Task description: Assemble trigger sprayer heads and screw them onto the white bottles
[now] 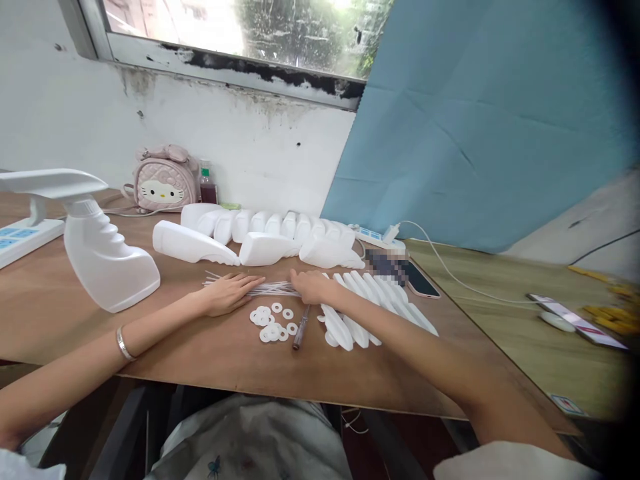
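Sleeves (515, 461) nearest; left hand (230, 295) flat on tubes (273, 289); right hand (315, 287), grip unclear; bottles (267, 249), contents hidden.

On the counter (200, 360) before us, a bundle of tubes (273, 289) runs sideways, our left grip (227, 293) over it, our right grip (313, 287) at its right end. Nearer us lies a cluster of rings (261, 317), with a screwdriver (301, 330) just to its right. Further right we find a row of moulded pieces (340, 330), then a phone (421, 279). Behind the tubes lie bottles (270, 247); a bag (165, 183) sits behind them, to the left. A spray bottle (107, 267) stands at our far left.
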Motion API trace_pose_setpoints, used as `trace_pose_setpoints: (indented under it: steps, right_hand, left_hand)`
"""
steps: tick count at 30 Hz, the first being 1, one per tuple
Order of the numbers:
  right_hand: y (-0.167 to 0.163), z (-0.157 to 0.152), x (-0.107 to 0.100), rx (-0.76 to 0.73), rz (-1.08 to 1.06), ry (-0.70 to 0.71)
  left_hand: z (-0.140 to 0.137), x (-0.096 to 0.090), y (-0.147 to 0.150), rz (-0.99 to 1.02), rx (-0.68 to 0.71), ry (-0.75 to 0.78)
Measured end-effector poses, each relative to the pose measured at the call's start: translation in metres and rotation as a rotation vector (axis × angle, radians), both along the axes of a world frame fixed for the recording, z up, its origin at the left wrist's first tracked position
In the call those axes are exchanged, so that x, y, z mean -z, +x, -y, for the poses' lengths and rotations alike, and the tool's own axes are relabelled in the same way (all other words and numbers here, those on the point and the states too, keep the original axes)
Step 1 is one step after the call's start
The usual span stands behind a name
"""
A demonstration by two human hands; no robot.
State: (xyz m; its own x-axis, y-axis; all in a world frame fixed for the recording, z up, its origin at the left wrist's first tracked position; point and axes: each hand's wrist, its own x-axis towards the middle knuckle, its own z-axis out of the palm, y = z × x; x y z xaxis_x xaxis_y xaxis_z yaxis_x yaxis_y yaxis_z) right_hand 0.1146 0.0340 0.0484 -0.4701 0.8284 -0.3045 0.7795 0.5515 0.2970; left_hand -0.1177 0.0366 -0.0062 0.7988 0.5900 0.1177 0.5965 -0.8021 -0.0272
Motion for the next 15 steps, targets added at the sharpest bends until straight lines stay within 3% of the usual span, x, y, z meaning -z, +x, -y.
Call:
trace_pose_setpoints:
  steps: [6, 11, 13, 15]
  right_hand:
    - [0.005, -0.001, 0.003, -0.012, -0.026, 0.059]
    - [0.01, 0.014, -0.014, -0.005, -0.062, 0.163]
    - [0.01, 0.028, -0.026, -0.009, -0.098, 0.222]
    - [0.008, 0.046, -0.038, -0.04, -0.169, 0.293]
  left_hand:
    - [-0.005, 0.006, 0.009, -0.008, 0.041, 0.045]
    - [0.02, -0.012, 0.003, 0.093, -0.015, 0.219]
    - [0.038, -0.024, -0.017, 0.202, -0.098, 0.336]
    - [0.055, -0.035, -0.05, 0.401, -0.327, 0.48]
